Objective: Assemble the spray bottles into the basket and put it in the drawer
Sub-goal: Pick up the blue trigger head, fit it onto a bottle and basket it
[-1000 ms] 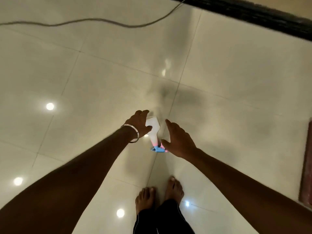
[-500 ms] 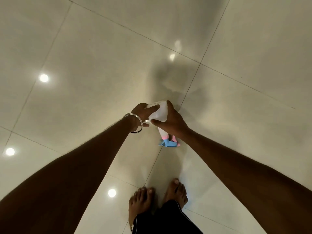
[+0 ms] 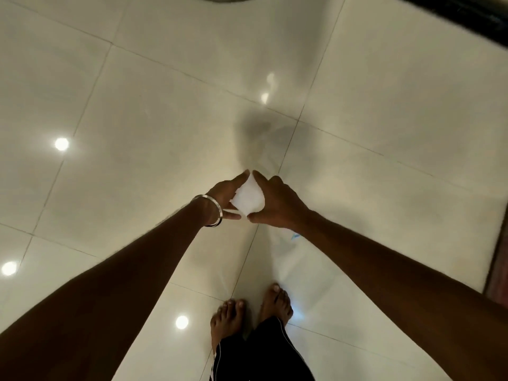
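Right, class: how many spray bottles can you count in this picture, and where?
1. A white spray bottle is held between the left hand and the right hand, above the tiled floor. Its head is hidden; others may be out of view.

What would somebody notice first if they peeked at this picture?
Two hands meet in the middle, the left hand and right hand cupped around a white bottle. A silver bangle shines on the left wrist. Bare feet stand on the glossy tiled floor below.
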### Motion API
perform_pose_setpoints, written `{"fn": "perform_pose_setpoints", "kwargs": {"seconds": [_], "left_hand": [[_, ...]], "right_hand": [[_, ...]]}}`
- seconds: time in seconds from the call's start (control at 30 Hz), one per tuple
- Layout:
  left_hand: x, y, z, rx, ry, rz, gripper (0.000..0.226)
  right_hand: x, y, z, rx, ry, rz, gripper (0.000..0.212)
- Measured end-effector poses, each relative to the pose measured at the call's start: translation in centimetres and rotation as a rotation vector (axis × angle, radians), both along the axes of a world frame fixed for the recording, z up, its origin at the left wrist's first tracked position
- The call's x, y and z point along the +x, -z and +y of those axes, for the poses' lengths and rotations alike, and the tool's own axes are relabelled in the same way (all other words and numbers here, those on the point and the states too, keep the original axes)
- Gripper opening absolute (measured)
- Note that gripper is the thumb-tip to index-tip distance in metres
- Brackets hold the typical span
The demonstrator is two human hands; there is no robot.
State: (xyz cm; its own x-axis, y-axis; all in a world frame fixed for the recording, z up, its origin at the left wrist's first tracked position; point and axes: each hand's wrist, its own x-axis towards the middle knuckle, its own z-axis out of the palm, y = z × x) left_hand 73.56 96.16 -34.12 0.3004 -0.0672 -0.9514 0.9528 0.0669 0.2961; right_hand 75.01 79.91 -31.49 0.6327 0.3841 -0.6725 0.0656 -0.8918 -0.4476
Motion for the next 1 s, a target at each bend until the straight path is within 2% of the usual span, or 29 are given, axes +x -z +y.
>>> {"fn": "perform_pose_setpoints", "kwargs": {"seconds": [0.1, 0.2, 0.4, 0.53, 0.67, 0.83, 1.0], "left_hand": [[-0.3, -3.0, -0.2, -0.11, -0.089, 0.057, 0.073], [0.1, -6.6, -0.8, -0.192, -0.137, 0.056, 0.075], [0.4, -14.1, -2.6, -0.441, -0.14, 0.099, 0.091], [-0.1, -18.0, -4.6, -0.546, 0.014, 0.09, 0.082], [-0.8, -21.4, -8.4, -0.528, 0.068, 0.019, 0.074], [-5.0, -24.4, -14.2, -0.657, 0.069, -0.024, 0.054], [-9.8, -26.5, -19.6, -0.773, 0.122, -0.066, 0.067]], "right_hand": [[-0.1, -4.8, -0.8, -0.083, -0.212, -0.173, 0.111], [-0.3, -9.7, -1.7, -0.114, -0.316, -0.281, 0.107], [-2.1, -18.5, -4.5, -0.11, -0.353, -0.437, 0.102], [-4.4, -23.2, -7.2, -0.15, -0.336, -0.566, 0.104], [-7.0, -27.5, -10.7, -0.268, -0.249, -0.509, 0.105], [-9.7, -31.5, -15.0, -0.384, -0.129, -0.389, 0.109], [-13.1, -34.7, -18.9, -0.455, -0.095, -0.374, 0.114]]}}
